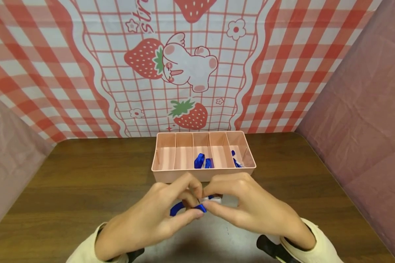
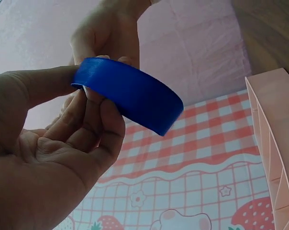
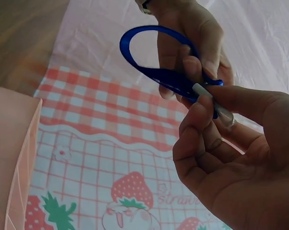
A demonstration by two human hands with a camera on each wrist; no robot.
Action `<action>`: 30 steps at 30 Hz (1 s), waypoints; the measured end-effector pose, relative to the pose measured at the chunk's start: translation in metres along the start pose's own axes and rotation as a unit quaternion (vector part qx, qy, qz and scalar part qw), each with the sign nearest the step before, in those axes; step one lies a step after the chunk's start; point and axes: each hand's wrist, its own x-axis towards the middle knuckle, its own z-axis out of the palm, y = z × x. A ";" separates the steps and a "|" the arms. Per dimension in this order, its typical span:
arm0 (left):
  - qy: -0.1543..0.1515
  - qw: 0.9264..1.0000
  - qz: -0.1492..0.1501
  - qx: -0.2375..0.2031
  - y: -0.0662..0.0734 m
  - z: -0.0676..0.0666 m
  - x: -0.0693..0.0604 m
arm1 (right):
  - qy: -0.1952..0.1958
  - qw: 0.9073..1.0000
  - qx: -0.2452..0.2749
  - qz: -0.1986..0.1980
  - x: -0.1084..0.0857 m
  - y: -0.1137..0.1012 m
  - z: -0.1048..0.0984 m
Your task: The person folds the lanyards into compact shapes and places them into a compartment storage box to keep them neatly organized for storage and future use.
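Observation:
A loop of glossy blue ribbon [image 2: 130, 91] hangs between both hands in front of the divided box. My left hand [image 1: 158, 210] pinches it between thumb and fingers, as the left wrist view shows. The right hand [image 1: 247, 202] meets the left at the ribbon's ends. Its thumb and index finger pinch a small whitish, partly clear piece [image 3: 202, 91] against the ribbon; what this piece is, I cannot tell. In the right wrist view the ribbon forms a wide oval loop. Fingers hide the spot where the ends meet.
A pink box [image 1: 202, 175] with several compartments stands beyond the hands on the brown table [image 1: 95, 175]. Blue ribbon pieces [image 1: 199, 160] lie in its middle compartment, and small blue pieces [image 1: 237, 163] in the rightmost. Behind hangs a strawberry-patterned cloth [image 1: 197, 73].

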 end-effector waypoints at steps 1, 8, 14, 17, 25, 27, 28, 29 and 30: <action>0.002 1.000 0.005 0.002 0.000 0.000 0.000 | 0.000 1.000 0.001 0.002 0.000 0.001 0.001; 0.023 0.999 -0.016 0.023 0.001 0.002 0.000 | 0.001 1.000 0.022 0.005 0.003 0.000 0.006; 0.023 0.999 -0.035 0.028 0.003 0.006 0.001 | 0.001 1.000 0.015 0.000 0.003 0.000 0.007; 0.029 0.999 -0.029 0.029 0.004 0.008 0.001 | 0.008 1.000 0.008 -0.009 0.003 0.000 0.004; 0.041 0.999 -0.002 0.027 0.004 0.006 0.002 | 0.043 0.998 0.015 -0.041 0.002 0.000 -0.006; 0.042 0.999 0.003 0.025 0.004 0.006 0.002 | 0.044 0.998 0.009 -0.042 0.002 -0.001 -0.006; 0.044 0.999 0.003 0.026 0.004 0.006 0.002 | 0.044 0.998 0.006 -0.042 0.001 -0.002 -0.006; 0.047 0.999 0.004 0.028 0.004 0.007 0.002 | 0.043 0.998 0.001 -0.043 0.001 -0.003 -0.006; 0.049 0.998 0.004 0.030 0.005 0.007 0.002 | 0.041 0.998 -0.003 -0.041 0.001 -0.004 -0.006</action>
